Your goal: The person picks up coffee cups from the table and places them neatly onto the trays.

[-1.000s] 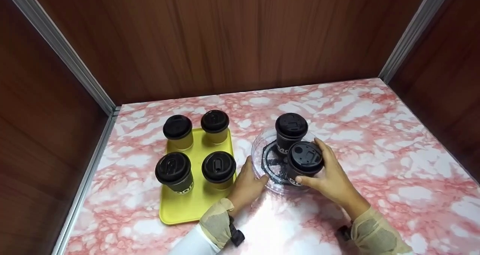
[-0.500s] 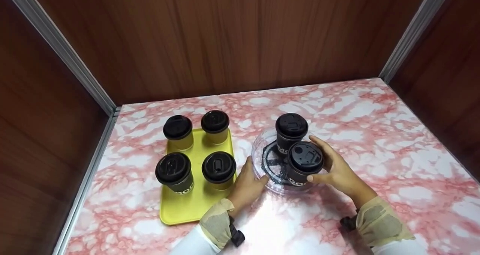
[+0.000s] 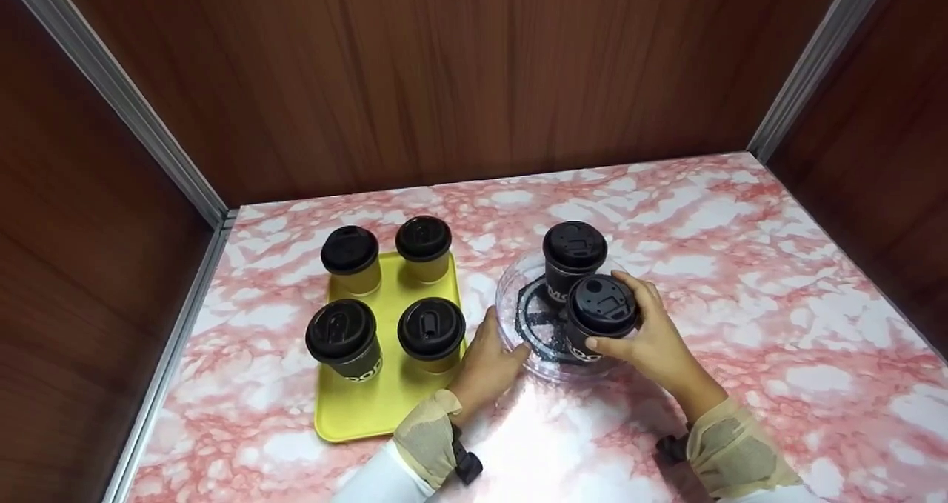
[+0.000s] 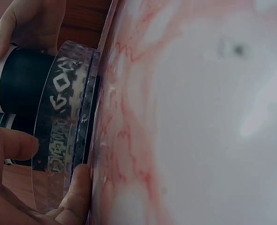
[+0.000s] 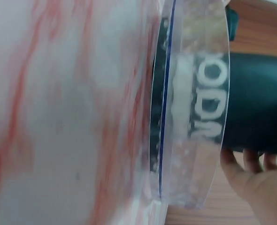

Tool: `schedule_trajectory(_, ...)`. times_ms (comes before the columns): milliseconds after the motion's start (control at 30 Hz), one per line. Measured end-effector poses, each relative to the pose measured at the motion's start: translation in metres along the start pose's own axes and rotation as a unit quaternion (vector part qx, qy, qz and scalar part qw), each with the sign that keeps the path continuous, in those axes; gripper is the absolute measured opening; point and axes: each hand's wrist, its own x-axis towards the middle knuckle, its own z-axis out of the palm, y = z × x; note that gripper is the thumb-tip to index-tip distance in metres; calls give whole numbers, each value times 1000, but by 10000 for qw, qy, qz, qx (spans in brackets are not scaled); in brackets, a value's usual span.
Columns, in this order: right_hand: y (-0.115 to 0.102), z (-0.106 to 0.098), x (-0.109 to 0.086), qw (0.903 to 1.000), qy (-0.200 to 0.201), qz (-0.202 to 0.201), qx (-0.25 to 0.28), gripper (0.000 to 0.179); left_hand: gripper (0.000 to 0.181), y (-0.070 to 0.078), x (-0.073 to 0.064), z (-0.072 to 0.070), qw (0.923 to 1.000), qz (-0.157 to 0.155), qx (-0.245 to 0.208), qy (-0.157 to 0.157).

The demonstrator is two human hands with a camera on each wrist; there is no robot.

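Observation:
In the head view, my right hand (image 3: 655, 344) grips a dark, black-lidded paper coffee cup (image 3: 601, 307), with the thumb in front and fingers behind. This cup stands inside a clear round rotating tray (image 3: 511, 295), in front of another dark coffee cup (image 3: 574, 247). My left hand (image 3: 489, 362) holds the tray's left wall. From the left wrist view, the left thumb (image 4: 19, 144) lies over the wall and a finger reaches low near the base. White letters on the gripped cup (image 5: 256, 101) show through the wall in the right wrist view.
Left of the tray lies a yellow rectangular tray (image 3: 355, 418) carrying several lidded cups, including a dark one (image 3: 343, 336) at front left and a yellowish one (image 3: 432, 332) beside my left hand. Brown wood panels (image 3: 474, 81) enclose the marbled pink table (image 3: 740, 266).
My right hand loosened and shifted right around the cup, then came back to grip it. The cup's lid and lettering have turned slightly. My left hand has stayed on the clear tray.

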Motion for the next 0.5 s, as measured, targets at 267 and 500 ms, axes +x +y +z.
schedule_trajectory(267, -4, 10, -6, 9965, 467, 62, -688, 106, 84, 1, 0, 1, 9999, 74, -88, -34)
schedule_trajectory(500, -7, 24, -12, 9900, 933, 152, -1051, 104, 84, 0, 0, 0, 10000, 64, -47, -4)
